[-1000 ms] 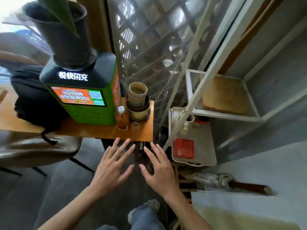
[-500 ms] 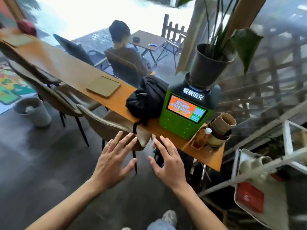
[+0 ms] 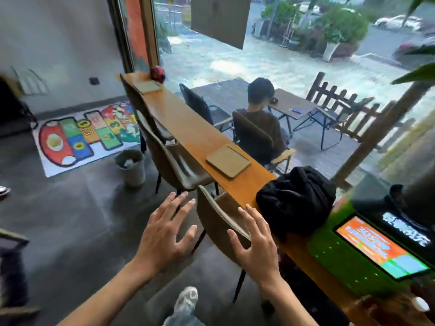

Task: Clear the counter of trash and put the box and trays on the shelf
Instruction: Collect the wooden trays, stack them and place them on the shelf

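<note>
A long orange wooden counter [image 3: 188,128] runs along the window. One flat tan tray [image 3: 227,161] lies on it near the middle. A second tan tray [image 3: 147,86] lies at the far end, beside a small red round object [image 3: 158,74]. My left hand [image 3: 164,231] and my right hand [image 3: 255,241] hover empty with fingers spread, in front of the counter and above a chair back. Both hands are well short of the near tray. No box is in view.
A black backpack [image 3: 296,198] and a green charging kiosk [image 3: 367,250] sit on the counter's near end. Brown chairs [image 3: 174,161] line the counter. A grey bin [image 3: 130,167] stands on the floor by a colourful mat [image 3: 87,135]. A person [image 3: 261,118] sits outside.
The view has swung left, away from the white shelf and stacked cups, along the counter. Both trays and the bin have come into sight. My hands stay empty and spread.
</note>
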